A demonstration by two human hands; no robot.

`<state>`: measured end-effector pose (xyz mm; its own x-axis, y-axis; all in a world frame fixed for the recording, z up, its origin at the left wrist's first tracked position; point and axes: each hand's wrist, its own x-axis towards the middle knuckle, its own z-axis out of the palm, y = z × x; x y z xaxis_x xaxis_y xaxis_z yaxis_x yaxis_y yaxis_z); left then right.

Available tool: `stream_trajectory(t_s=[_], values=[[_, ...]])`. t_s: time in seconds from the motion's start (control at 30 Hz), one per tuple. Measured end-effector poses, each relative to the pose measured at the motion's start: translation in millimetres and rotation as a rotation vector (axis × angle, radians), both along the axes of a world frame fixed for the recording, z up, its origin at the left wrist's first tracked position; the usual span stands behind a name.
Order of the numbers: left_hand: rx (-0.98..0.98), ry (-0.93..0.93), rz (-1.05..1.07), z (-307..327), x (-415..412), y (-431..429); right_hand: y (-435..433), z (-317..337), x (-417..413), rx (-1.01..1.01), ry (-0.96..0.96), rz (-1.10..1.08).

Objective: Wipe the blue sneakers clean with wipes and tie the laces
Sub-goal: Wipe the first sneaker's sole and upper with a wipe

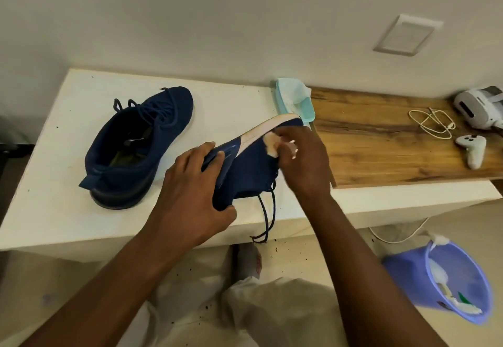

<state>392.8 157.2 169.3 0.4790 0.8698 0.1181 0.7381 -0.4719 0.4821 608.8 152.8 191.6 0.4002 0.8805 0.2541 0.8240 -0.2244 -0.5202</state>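
Note:
One blue sneaker (pixel 136 146) stands upright on the white table (pixel 62 210), at its left, laces done up. A second blue sneaker (pixel 250 168) is tipped on its side above the table's front edge, its white sole turned up and away from me. My left hand (pixel 192 197) grips its heel. My right hand (pixel 302 161) holds a crumpled, soiled wipe (pixel 272 144) against the sneaker's side near the sole. Loose dark laces (pixel 268 216) hang down past the table edge.
A light-blue wipe tray (pixel 295 101) with a wipe draped over it sits behind the held sneaker. To the right is a wooden board (pixel 381 150) with a white cable, a controller and a headset. A purple bin (pixel 457 278) with used wipes stands on the floor at the right.

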Motion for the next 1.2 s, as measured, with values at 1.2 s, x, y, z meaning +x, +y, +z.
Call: stream_trajectory(t_s=[1.2], values=[[-0.123,-0.058,0.015,3.1,1.3,7.6,23.5,1.8,9.6,0.131,0.102,-0.003]])
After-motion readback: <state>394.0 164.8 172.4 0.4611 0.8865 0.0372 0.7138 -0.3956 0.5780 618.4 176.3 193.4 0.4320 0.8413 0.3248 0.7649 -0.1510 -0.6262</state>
